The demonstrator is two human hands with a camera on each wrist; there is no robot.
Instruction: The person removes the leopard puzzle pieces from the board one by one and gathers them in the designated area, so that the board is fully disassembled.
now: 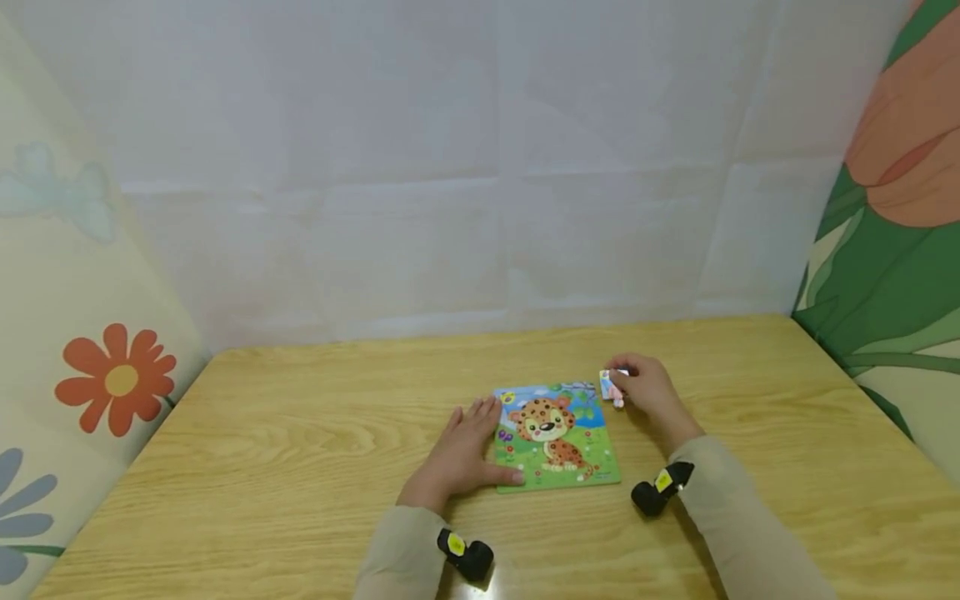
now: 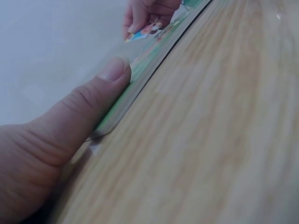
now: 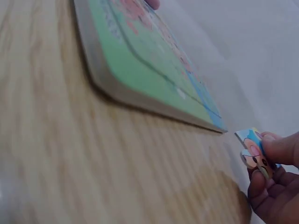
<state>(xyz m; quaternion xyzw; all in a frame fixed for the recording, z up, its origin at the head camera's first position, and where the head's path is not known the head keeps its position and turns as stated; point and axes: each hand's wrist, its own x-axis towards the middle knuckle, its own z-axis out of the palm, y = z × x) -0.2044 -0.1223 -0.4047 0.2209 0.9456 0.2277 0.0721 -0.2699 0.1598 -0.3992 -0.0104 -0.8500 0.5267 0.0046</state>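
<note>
A square jigsaw board (image 1: 557, 437) with a spotted leopard cub on grass lies flat on the table. My left hand (image 1: 467, 450) rests along its left side with the fingers straight. The left thumb (image 2: 112, 70) presses on the board's near left corner. Just off the far right corner, my right hand (image 1: 651, 387) pinches jigsaw pieces (image 1: 611, 387) between thumb and fingers. Up close in the right wrist view, the pieces (image 3: 254, 151) overlap, showing blue, orange and part of a printed face. The fingers hide the rest of them.
The wooden table (image 1: 300, 467) spreads around the board. A white cloth (image 1: 450, 167) hangs behind its far edge. Panels painted with flowers stand at the left and right sides. A small black camera (image 1: 468, 557) sits on each wrist.
</note>
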